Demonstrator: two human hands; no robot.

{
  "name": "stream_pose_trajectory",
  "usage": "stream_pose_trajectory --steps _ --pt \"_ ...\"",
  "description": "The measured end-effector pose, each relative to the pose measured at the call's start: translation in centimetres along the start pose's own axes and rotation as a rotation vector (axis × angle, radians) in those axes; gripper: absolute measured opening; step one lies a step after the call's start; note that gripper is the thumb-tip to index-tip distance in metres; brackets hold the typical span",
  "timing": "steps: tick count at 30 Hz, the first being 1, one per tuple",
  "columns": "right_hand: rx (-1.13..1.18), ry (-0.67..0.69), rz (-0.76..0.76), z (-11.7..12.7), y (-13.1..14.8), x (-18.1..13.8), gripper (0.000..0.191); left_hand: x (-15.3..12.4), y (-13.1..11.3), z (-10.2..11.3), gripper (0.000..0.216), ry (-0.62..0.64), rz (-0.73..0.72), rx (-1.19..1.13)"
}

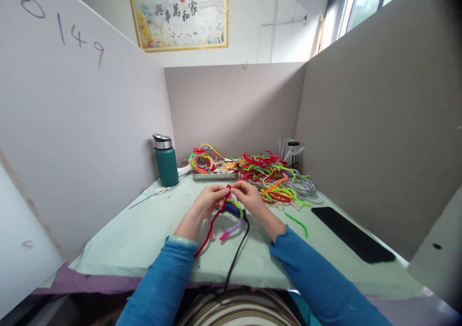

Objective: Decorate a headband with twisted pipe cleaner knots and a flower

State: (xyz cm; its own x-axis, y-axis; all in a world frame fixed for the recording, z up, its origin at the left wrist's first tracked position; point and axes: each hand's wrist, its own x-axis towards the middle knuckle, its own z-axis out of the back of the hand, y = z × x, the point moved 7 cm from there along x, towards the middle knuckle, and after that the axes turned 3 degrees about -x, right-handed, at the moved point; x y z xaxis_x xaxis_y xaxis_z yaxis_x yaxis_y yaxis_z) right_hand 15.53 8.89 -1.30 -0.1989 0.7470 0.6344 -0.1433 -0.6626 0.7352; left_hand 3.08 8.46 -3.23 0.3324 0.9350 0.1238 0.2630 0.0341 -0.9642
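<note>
"Where's the red fuzzy strand [208, 238]?"
"Nearer than the tray [212, 177], its tail slanting toward the front edge of the worktop [126, 246]."
"How is each grip?"
"The left hand [209, 199] pinches it near its top; the right hand [250, 198] has thumb and fingers closed on its upper end."
"What's just beside?"
"A green-and-purple strand [236, 227] and a black cord [239, 249], both nearer than the tray."
"Any room to move?"
"Leftward and nearer than the tray, cloth spreads broadly to the edge. Right of the tray, a tangled heap [267, 168] crowds in; nearer lie a short green strand [297, 223] and a black slab [352, 233], the slab along the right edge."
"And the borders?"
"A teal bottle [167, 167] left of the tray, a back panel [234, 107] behind the tray."
</note>
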Motion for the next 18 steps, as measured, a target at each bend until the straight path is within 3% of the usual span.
stream_pose_trajectory --steps 11,18 --pt "0.142 0.087 -0.039 -0.5 0.2 -0.2 0.017 -0.1 0.7 -0.3 0.028 0.1 0.081 0.009" --pt "0.24 0.125 -0.14 -0.7 0.3 -0.3 0.018 0.2 1.2 -0.2 0.025 0.12 0.104 -0.011"
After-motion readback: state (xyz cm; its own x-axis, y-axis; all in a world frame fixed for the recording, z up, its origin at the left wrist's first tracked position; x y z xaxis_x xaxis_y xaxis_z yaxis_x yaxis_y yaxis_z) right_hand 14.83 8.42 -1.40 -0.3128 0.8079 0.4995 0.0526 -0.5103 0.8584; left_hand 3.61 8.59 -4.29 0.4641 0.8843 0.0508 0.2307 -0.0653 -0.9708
